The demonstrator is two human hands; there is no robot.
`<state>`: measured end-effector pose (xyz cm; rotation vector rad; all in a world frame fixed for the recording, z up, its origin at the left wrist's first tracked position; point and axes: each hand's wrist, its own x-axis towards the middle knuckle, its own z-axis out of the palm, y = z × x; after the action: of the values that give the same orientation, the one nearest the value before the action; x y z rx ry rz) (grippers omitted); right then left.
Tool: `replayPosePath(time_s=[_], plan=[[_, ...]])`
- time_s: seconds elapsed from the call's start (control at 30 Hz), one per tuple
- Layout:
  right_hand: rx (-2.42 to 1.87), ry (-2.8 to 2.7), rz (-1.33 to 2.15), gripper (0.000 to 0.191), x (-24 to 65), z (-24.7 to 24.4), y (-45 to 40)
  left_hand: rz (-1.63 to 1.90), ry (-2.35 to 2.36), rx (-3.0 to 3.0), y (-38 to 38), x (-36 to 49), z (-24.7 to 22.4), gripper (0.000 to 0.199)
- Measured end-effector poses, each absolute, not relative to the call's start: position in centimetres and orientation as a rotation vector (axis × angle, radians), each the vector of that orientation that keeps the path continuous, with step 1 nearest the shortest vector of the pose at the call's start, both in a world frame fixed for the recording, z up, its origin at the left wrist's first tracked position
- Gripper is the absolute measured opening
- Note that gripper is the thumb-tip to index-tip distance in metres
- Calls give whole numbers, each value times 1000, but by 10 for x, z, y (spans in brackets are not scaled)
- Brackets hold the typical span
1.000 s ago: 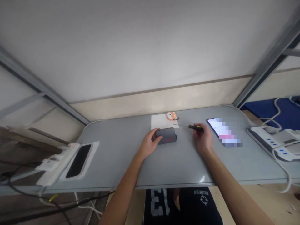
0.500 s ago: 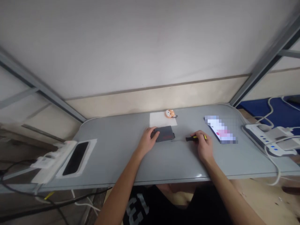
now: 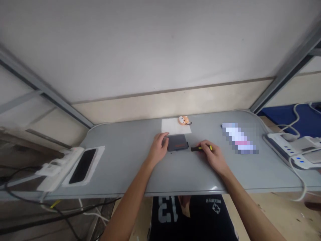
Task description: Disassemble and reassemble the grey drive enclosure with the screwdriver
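A dark grey flat case [image 3: 177, 142] with faint reddish marking lies on the grey table, a small black tab at its right end. My left hand [image 3: 158, 149] holds its left end between thumb and fingers. My right hand [image 3: 212, 154] is closed round the black and yellow handle of a screwdriver [image 3: 197, 149], which points left at the case's right end. I cannot make out its shaft clearly or tell whether it touches the case. A tiny dark speck [image 3: 171, 153] lies just in front of the case.
Behind the case are white paper [image 3: 170, 126] and an orange animal-face trinket [image 3: 184, 120]. A lit phone [image 3: 238, 139] lies to the right, near a power strip [image 3: 288, 150] with cables. On the left sit a dark phone [image 3: 82, 166] and another power strip [image 3: 61, 169].
My right hand has moved left with the screwdriver, closer to the case. My left thumb has drawn back towards the case's left edge. The view has shifted slightly.
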<state>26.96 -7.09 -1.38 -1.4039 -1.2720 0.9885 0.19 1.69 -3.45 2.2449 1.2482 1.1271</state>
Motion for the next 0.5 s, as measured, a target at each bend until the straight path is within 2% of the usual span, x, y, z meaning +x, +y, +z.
replayPosePath(time_s=[0.17, 0.33, 0.5], plan=[[-1322, -1461, 1196, 41, 265, -12, -72, 1144, 1259, 2232, 16, 2, -33, 25], [-1332, -1407, 1193, 45, 268, -13, -72, 1210, 1213, 2270, 10, 3, -19, 21], [-1319, -1264, 1167, 46, 272, -17, -71, 1063, 1132, 2318, -1, 2, -1, 20]])
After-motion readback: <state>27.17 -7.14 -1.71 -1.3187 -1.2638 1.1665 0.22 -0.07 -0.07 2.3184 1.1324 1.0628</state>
